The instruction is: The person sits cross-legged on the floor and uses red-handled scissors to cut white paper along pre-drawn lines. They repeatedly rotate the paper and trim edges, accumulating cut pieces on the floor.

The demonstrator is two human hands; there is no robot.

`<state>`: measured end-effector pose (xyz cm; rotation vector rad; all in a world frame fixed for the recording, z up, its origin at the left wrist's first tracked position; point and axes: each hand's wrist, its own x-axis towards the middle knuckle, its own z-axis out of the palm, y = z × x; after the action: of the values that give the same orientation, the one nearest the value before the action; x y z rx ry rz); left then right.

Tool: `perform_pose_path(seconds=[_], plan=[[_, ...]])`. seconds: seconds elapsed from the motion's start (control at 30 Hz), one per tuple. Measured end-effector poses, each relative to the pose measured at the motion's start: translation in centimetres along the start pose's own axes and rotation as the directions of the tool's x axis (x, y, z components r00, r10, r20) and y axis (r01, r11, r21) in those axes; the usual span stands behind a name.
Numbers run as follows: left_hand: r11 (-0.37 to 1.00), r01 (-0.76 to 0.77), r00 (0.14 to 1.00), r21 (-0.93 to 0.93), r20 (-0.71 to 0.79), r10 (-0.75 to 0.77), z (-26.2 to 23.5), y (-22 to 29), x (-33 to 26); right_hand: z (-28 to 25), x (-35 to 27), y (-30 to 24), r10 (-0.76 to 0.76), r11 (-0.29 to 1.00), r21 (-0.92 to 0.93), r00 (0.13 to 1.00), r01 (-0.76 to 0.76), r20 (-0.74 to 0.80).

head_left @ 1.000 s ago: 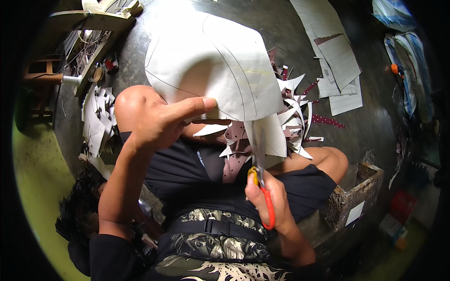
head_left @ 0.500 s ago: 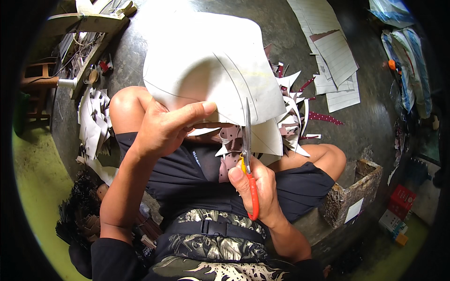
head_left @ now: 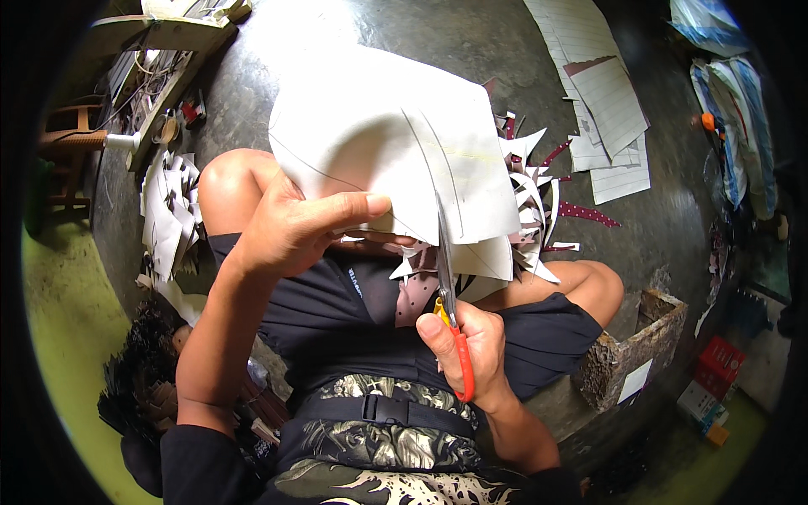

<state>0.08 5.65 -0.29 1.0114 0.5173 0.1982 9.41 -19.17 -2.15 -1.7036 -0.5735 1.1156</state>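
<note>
My left hand (head_left: 307,215) pinches the lower edge of a white sheet (head_left: 379,118), thumb on top and fingers beneath. Curved dark lines are drawn across the sheet. In my right hand (head_left: 471,349) is a pair of scissors (head_left: 462,358) with red and yellow handles, its fingers wrapped round them. The scissors' blades point away from me and sit at the sheet's lower edge, right of my left thumb, along a drawn line. Part of the blades is hidden by the sheet. Below it, in my lap, lie pink dotted scraps (head_left: 414,299).
Curled white and maroon offcuts (head_left: 534,198) lie beyond my right knee. Lined sheets (head_left: 610,109) rest on the floor at the far right. Cut white pieces (head_left: 171,215) are piled by my left knee. A rough open box (head_left: 631,353) stands at the right, a wooden frame (head_left: 181,80) at the far left.
The scissors have moved slightly right and nearer me, and their blades have closed further on the sheet. The sheet has tilted and dropped a little, its right side lower.
</note>
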Motion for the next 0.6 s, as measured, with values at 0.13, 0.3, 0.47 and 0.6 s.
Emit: perform_pose_path(seconds=[0.13, 0.3, 0.47, 0.6], plan=[[0.999, 0.030, 0.998, 0.031, -0.046, -0.029, -0.3, -0.3, -0.1, -0.1, -0.3, 0.1, 0.073, 0.997, -0.016, 0.996, -0.072, 0.043], [0.989, -0.064, 0.998, 0.132, -0.017, 0.067, -0.4, -0.5, -0.3, 0.0, 0.3, 0.2, -0.040, 0.998, 0.053, 0.998, 0.037, 0.047], [0.991, 0.115, 0.993, 0.072, 0.022, -0.117, -0.2, -1.4, -0.4, 0.2, 0.8, -0.3, 0.033, 0.998, 0.042, 0.998, -0.035, 0.059], [0.983, 0.141, 0.989, 0.117, 0.014, -0.144, -0.2, -1.6, -0.5, 0.3, 0.9, -0.4, 0.004, 0.997, 0.077, 0.999, -0.008, 0.052]])
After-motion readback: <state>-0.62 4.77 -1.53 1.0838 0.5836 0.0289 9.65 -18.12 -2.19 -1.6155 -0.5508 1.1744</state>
